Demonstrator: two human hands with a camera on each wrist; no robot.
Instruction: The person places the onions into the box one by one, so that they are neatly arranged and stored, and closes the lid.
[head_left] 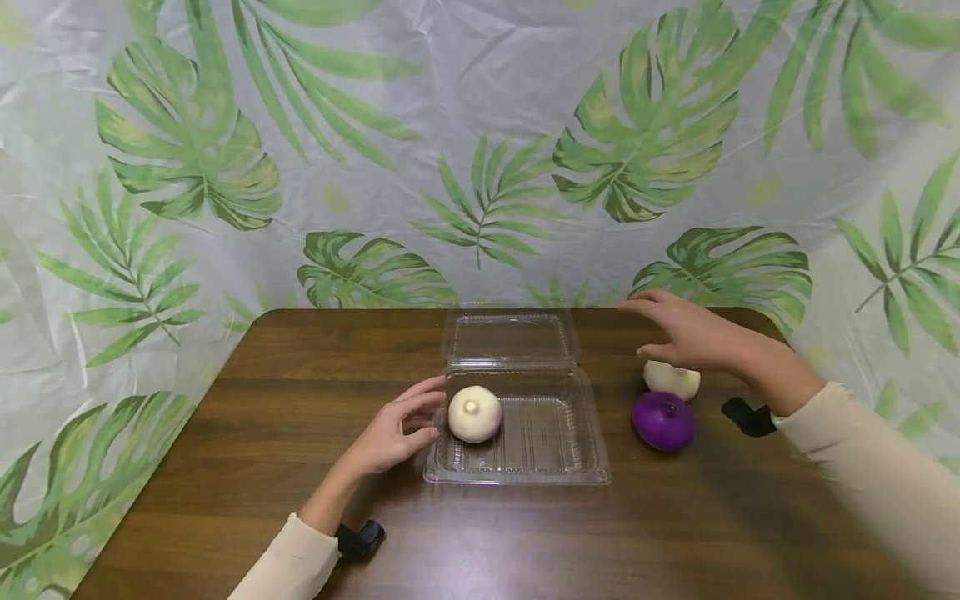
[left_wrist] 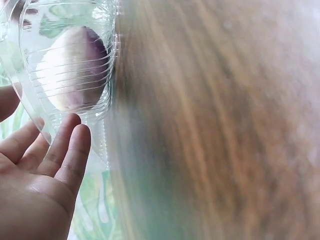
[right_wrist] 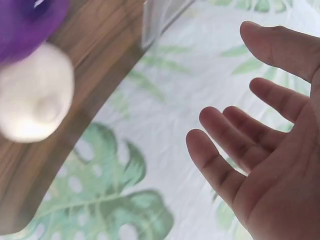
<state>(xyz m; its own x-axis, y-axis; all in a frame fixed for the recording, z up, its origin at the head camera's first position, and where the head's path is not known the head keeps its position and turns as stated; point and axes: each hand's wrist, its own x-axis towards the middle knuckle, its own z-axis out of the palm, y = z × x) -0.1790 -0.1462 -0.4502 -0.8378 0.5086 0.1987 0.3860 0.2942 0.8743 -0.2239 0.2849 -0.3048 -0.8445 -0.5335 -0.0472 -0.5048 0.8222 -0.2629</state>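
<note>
A clear plastic clamshell box (head_left: 547,433) lies with its lid (head_left: 513,337) folded back. Inside, at the left, sits a round white turnip (head_left: 475,414) with a purplish side, also seen through the box wall in the left wrist view. My left hand (head_left: 397,429) is at the box's left edge, fingers extended and gripping nothing. To the right of the box, a white round vegetable (head_left: 672,382) stands behind a glossy purple, onion-shaped one (head_left: 664,421). Above the white one, overlapping its top in the head view, hovers my right hand (head_left: 693,333), fingers spread and holding nothing.
The dark wooden table (head_left: 300,433) ends at the back against a hanging sheet with a green leaf print (head_left: 487,200). Black wrist mounts (head_left: 362,540) sit at both cuffs. The lid reaches the table's far edge.
</note>
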